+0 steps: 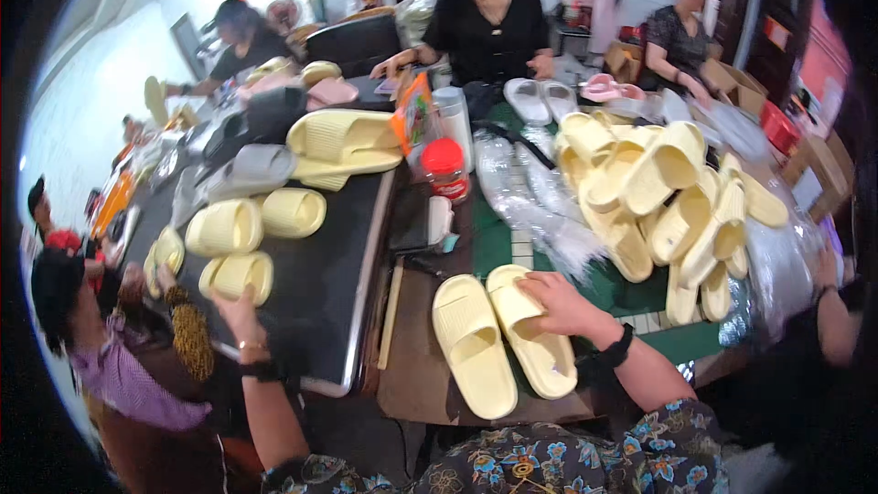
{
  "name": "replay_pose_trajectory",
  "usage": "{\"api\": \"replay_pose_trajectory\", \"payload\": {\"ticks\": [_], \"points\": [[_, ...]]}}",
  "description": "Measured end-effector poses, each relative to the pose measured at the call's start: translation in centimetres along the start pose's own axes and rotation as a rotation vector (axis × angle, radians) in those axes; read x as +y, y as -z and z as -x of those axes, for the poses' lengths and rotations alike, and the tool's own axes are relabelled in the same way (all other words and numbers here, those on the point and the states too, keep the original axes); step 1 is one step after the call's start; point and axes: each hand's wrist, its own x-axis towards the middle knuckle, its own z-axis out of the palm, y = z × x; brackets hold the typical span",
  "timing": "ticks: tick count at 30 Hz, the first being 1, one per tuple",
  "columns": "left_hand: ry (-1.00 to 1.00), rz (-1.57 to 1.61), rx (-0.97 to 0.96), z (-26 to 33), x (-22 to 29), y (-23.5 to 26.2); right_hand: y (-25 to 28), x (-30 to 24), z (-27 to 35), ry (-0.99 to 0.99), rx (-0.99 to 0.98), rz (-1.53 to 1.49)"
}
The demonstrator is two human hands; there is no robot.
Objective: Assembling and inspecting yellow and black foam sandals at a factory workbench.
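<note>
My left hand (240,318) reaches over the black belt and grips the near edge of a pale yellow slide slipper (240,274). Just beyond that slipper lie two more yellow slippers (224,227). At the table's front edge, a yellow slipper (471,343) stands sole down, side by side with its mate (535,338). My right hand (562,305) is closed on the strap of the mate, its fingers over the strap's right side. The foot end of that slipper is partly behind my wrist.
A pile of yellow slippers (654,178) covers the right of the green tabletop, beside clear plastic bags (526,192). A red-lidded jar (445,169) stands near the belt's metal edge (361,311). Several people work around, one (487,27) across the table, another close at left.
</note>
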Motion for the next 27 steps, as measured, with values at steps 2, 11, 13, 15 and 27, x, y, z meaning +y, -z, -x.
{"api": "replay_pose_trajectory", "payload": {"ticks": [2,11,13,15,27], "points": [[0.03,0.142,-0.041,-0.8,-1.5,0.0,0.7,-0.4,-0.4,-0.002,0.031,0.043],[0.002,-0.448,0.181,-1.2,-2.9,4.7,17.2,-1.5,0.2,0.127,0.757,0.1],[0.036,-0.16,0.175,1.4,-1.8,5.1,23.2,0.3,-0.2,0.122,1.037,0.061],[0.095,0.076,0.211,4.7,-0.1,5.3,28.3,2.3,0.5,0.015,1.316,0.275],[-0.564,-0.123,-0.139,19.4,8.2,1.6,20.9,3.8,3.3,-0.02,1.135,0.501]]}}
